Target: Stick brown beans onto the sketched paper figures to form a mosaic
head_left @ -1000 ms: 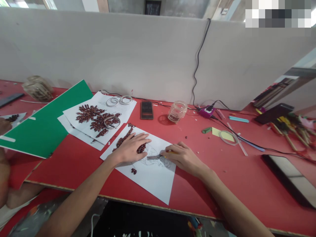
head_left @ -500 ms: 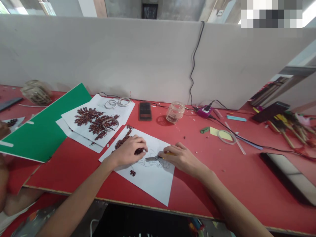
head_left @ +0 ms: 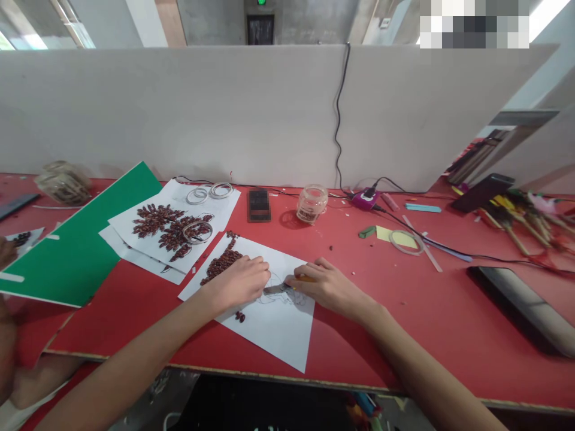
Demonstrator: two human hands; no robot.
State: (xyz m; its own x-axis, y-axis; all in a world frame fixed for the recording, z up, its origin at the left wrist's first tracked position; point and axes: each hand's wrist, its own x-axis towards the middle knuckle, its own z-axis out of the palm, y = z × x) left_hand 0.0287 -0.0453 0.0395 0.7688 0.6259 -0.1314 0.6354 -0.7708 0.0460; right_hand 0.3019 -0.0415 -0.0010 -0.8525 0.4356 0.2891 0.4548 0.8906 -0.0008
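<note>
A white sheet (head_left: 274, 326) with a pencil drawing lies on the red table (head_left: 404, 317) in front of me. Dark red beans (head_left: 222, 263) are stuck along its upper left part, and two loose beans (head_left: 241, 316) lie lower down. My left hand (head_left: 238, 281) rests on the sheet with its fingers curled over the beans near the drawing. My right hand (head_left: 326, 284) is closed on a small tool with a yellow handle and a metal tip (head_left: 274, 289) that points left at the drawing.
Left of the sheet lie more white sheets with bean pictures (head_left: 168, 224), tape rings (head_left: 211, 191) and a green board (head_left: 74, 239). A dark phone (head_left: 258, 205), a glass jar (head_left: 311, 203), a cable with a purple plug (head_left: 366, 197) and a tape ring (head_left: 403, 242) lie behind. Another person's arm (head_left: 9, 335) is at the far left.
My left hand's fingers have curled in from flat to closed over the beans. The right hand has kept its place with the tool. The view has tilted up slightly.
</note>
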